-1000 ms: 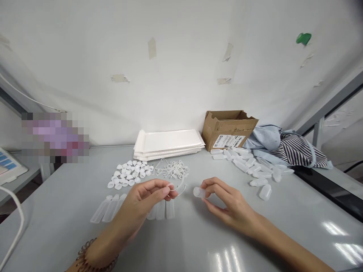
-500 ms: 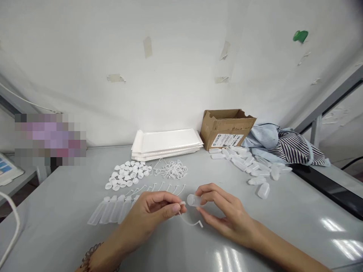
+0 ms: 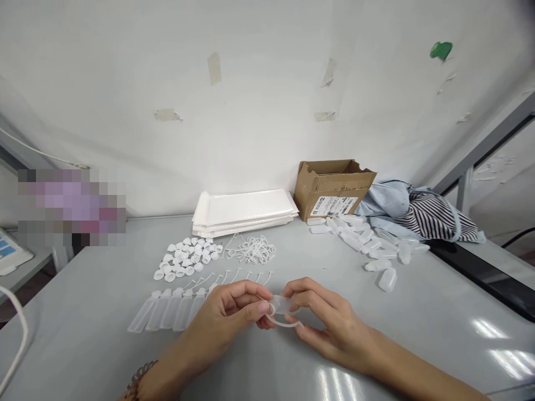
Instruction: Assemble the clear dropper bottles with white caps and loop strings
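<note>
My left hand (image 3: pixel 240 306) pinches a thin white plastic strap with a ring end (image 3: pixel 281 323), its tail curving toward my right hand. A small translucent plastic bottle (image 3: pixel 283 304) lies in the fingers of my right hand (image 3: pixel 321 314), its neck end turned left. Ring and bottle neck meet between the two hands; my fingers partly hide the contact. Left of my hands, several translucent bottles with caps and straps (image 3: pixel 169 312) lie in a row. Behind them are a heap of white caps (image 3: pixel 186 257) and a tangle of loose ring straps (image 3: pixel 254 250).
White padded envelopes (image 3: pixel 246 209) are stacked against the wall beside an open cardboard box (image 3: pixel 334 189). Loose translucent bottles (image 3: pixel 368 245) are scattered at the right, near a striped cloth (image 3: pixel 437 214) and a long black object (image 3: pixel 480 278). A white cable (image 3: pixel 19 323) hangs at left.
My hands have come together: the bottle in my right hand has moved left against the strap's ring. Previously a gap showed between them.
</note>
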The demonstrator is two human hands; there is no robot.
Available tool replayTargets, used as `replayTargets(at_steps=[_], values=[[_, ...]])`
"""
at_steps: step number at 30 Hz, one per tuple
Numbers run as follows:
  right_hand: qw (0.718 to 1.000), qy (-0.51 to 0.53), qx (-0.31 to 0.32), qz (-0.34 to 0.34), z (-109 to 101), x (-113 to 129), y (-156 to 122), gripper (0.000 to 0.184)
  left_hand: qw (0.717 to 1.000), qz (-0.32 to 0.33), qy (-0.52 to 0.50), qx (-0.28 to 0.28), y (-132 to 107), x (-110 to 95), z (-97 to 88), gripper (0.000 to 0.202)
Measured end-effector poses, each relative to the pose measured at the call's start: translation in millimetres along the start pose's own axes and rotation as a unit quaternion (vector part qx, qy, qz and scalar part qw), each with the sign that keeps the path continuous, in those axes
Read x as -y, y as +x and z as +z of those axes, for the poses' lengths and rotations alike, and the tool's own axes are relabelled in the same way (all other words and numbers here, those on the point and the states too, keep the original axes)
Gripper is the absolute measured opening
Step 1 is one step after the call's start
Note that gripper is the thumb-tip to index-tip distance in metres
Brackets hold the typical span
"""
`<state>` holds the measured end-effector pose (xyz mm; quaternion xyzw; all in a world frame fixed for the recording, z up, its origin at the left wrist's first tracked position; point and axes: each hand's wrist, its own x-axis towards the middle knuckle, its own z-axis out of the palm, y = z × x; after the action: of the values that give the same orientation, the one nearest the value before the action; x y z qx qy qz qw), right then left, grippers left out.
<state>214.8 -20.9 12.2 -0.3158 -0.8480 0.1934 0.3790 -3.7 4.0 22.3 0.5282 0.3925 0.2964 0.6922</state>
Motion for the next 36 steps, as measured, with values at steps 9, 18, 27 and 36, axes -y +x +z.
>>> replayTargets(at_steps=[9,18,27,36], values=[[0.959,0.182,-0.022,0.217,-2.4,5.4,3.3,0.037,1.0,0.011,-0.003,0.003,-0.6,-0.6,-0.6,0.016],[0.838,0.414,-0.065,0.35,-10.2,5.5,16.3,0.02,0.998,0.011,0.058,-0.009,-1.6,-1.1,2.6,0.011],[0.797,0.476,-0.052,0.368,-1.0,-1.1,15.1,0.031,1.0,0.005,0.026,-0.012,-1.2,0.3,6.5,0.015],[0.799,0.48,-0.01,0.362,4.0,-0.2,14.2,0.036,0.997,0.001,-0.029,-0.072,-3.5,-3.2,10.4,0.017]])
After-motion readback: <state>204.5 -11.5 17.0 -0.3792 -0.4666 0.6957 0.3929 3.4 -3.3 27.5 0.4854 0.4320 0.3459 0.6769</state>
